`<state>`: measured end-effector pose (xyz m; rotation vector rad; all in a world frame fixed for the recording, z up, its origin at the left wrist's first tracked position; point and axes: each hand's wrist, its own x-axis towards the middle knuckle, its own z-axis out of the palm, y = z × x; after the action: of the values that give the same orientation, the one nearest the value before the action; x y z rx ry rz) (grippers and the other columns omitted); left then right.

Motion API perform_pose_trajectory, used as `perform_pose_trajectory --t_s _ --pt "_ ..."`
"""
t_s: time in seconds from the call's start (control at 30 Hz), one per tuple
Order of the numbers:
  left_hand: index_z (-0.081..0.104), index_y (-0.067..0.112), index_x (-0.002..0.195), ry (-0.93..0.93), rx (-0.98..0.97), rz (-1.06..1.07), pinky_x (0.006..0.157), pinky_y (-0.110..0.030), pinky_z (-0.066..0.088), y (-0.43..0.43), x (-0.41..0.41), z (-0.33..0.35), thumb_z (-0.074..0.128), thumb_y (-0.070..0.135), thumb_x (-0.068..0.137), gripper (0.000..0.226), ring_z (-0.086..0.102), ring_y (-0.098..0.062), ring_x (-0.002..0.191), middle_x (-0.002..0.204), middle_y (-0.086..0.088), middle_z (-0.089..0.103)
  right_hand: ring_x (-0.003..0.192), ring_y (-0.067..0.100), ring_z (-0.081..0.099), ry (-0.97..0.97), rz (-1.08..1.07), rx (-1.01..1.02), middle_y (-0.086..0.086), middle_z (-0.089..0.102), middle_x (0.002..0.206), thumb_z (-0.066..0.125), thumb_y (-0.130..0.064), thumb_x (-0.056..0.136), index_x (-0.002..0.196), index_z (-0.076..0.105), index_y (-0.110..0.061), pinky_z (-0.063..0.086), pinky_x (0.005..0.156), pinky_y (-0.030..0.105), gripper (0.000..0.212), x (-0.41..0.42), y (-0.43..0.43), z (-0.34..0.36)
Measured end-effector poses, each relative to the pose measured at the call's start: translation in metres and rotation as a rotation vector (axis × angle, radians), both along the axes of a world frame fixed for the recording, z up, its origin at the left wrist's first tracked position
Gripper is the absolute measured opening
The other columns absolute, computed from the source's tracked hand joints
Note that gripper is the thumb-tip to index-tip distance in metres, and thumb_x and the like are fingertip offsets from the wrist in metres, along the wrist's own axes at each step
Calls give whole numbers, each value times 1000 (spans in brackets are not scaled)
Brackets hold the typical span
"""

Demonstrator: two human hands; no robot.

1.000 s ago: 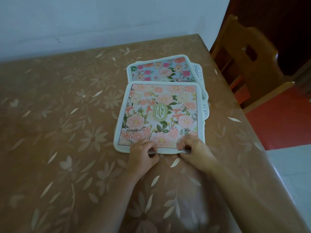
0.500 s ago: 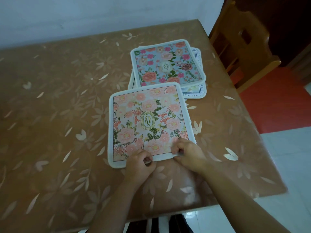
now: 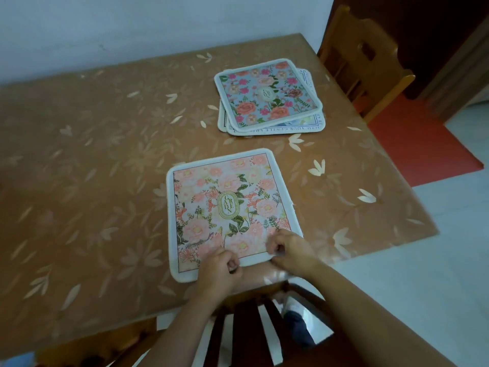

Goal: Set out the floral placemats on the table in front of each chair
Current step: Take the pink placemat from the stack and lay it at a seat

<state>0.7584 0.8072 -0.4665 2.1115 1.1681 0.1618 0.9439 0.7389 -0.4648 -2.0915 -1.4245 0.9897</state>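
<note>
A pink floral placemat [image 3: 227,207] with a white border lies flat on the brown table [image 3: 92,168], close to its near edge. My left hand [image 3: 219,268] pinches the mat's near edge left of centre. My right hand [image 3: 291,247] pinches the same edge near its right corner. Farther back, by the table's right side, a stack of placemats [image 3: 270,99] rests with a blue floral one on top and at least two more fanned out under it.
A dark wooden chair [image 3: 264,327] stands right below my hands at the near table edge. A lighter wooden chair [image 3: 365,62] is at the table's right side by the stack. A white wall runs behind the table. Pale floor and a red mat lie to the right.
Both hands have dragged the pink placemat off the stack toward the near table edge, uncovering the blue one. The view has pulled back, showing the near chair.
</note>
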Motion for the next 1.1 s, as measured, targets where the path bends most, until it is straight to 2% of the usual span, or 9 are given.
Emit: perform_pose_trajectory --t_s 0.17,0.33,0.5,0.63,0.77,0.83,0.9,1.1 --pt "65 17 77 -1 30 -32 71 -22 45 -3 -18 -1 67 12 76 5 52 -11 78 80 8 52 84 17 56 -58 -71 -25 -4 52 87 59 6 67 72 64 -15 37 68 18 22 -24 -5 2" --pt "63 19 80 -14 20 -62 77 -31 46 -3 -19 -2 66 15 77 6 51 -13 81 81 9 50 87 18 54 -78 -64 -45 -2 50 89 56 6 70 72 58 -22 46 76 27 28 -25 -5 5" --pt "61 18 89 16 71 -120 78 -26 44 -2 -22 -9 65 20 80 10 52 -12 86 89 6 54 84 18 46 -100 117 -41 1 44 90 66 -2 71 84 60 -8 40 73 26 16 -15 -5 5" --pt "61 16 90 12 127 -97 80 -27 41 -4 -27 -14 65 19 80 11 52 -16 91 93 2 56 97 24 49 -159 209 -12 8 50 99 65 -9 75 92 59 -5 44 81 32 18 -10 -7 4" --pt "63 14 87 17 193 32 82 -37 41 -1 -41 -18 71 22 75 17 51 -19 92 94 -3 58 108 21 48 -153 237 17 10 56 110 68 -11 75 90 59 -6 37 82 23 18 -5 -8 1" --pt "64 13 88 30 204 34 86 -39 40 -1 -47 -17 71 23 75 18 51 -21 95 97 -4 58 107 19 49 -151 246 33 8 57 108 69 -11 74 88 60 -7 35 78 20 17 -3 -7 0" --pt "64 13 90 51 208 31 89 -38 40 0 -52 -16 70 22 77 17 51 -22 97 99 -4 58 101 20 51 -152 251 35 7 58 106 69 -10 74 86 60 -8 39 77 24 15 -2 -6 0" --pt "63 11 89 43 149 -2 87 -34 40 6 -62 -8 65 13 78 12 50 -22 98 102 -4 58 90 20 54 -197 376 3 4 58 100 66 -12 75 82 57 -12 45 75 28 11 4 3 4"
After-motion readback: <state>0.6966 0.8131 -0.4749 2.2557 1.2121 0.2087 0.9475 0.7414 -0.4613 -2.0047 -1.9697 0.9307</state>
